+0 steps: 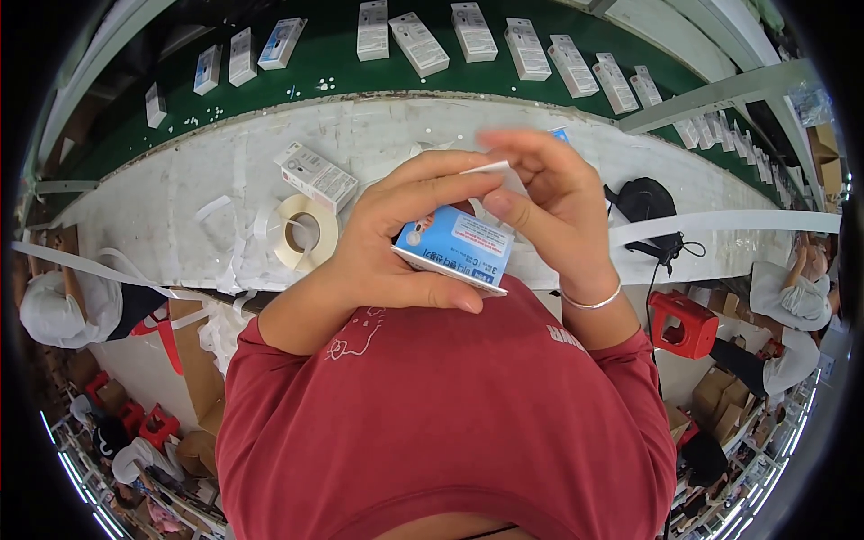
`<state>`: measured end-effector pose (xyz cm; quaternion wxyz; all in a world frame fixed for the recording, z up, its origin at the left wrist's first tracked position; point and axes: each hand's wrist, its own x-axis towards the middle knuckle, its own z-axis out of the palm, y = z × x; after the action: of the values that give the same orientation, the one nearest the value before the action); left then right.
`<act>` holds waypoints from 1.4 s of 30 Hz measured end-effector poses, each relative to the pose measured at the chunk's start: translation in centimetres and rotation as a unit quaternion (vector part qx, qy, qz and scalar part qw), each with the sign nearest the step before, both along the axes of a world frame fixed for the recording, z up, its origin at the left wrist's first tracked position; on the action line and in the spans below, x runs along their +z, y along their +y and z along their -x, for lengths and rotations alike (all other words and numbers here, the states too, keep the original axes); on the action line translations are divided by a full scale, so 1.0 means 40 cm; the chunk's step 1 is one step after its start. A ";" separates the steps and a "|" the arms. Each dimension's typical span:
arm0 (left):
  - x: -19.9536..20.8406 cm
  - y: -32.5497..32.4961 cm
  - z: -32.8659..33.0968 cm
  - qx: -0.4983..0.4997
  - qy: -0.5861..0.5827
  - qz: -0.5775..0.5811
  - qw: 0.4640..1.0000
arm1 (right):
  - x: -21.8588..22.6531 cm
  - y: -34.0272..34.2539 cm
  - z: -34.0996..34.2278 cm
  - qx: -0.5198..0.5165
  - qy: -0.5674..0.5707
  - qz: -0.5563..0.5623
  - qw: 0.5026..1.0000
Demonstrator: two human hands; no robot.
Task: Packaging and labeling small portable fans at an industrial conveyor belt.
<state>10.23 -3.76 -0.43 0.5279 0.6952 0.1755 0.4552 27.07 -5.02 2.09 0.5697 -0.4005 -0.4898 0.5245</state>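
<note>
In front of my chest, my left hand [396,225] is wrapped round a small blue-and-white carton [457,238], with its thumb along the near edge and its fingers over the far side. A white flap [507,177] stands up at the carton's far end. My right hand [558,193] is at that end, its thumb beside the flap and its fingers curved apart from the thumb. Its fingertips are smeared by motion. Past my left hand, a similar white carton [317,175] lies on the worktop, next to a roll of pale tape or labels [306,232].
Several cartons stand along the green conveyor belt [328,67] beyond the white worktop [216,157]. A black pouch with a cord [646,211] lies to the right. White strips [729,225] stretch across both sides. A red stool [684,324] and other people are on the floor beyond.
</note>
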 end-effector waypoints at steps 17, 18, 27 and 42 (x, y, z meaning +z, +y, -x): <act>-0.016 -0.022 0.008 0.049 0.036 -0.099 0.993 | -0.006 -0.029 -0.034 0.039 0.032 0.010 0.999; -0.016 -0.020 0.010 0.057 0.049 -0.127 0.989 | -0.007 -0.028 -0.036 0.043 0.021 -0.015 0.999; 0.007 -0.050 -0.002 0.062 0.026 -0.076 0.995 | -0.023 -0.030 -0.056 0.031 -0.072 -0.105 0.991; -0.014 -0.037 -0.025 0.040 -0.002 -0.046 0.998 | -0.024 -0.039 -0.025 -0.035 -0.060 -0.037 0.997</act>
<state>11.24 -5.23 -0.99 0.4772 0.7105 0.1811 0.4844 28.07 -6.59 1.15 0.5715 -0.4267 -0.5281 0.4609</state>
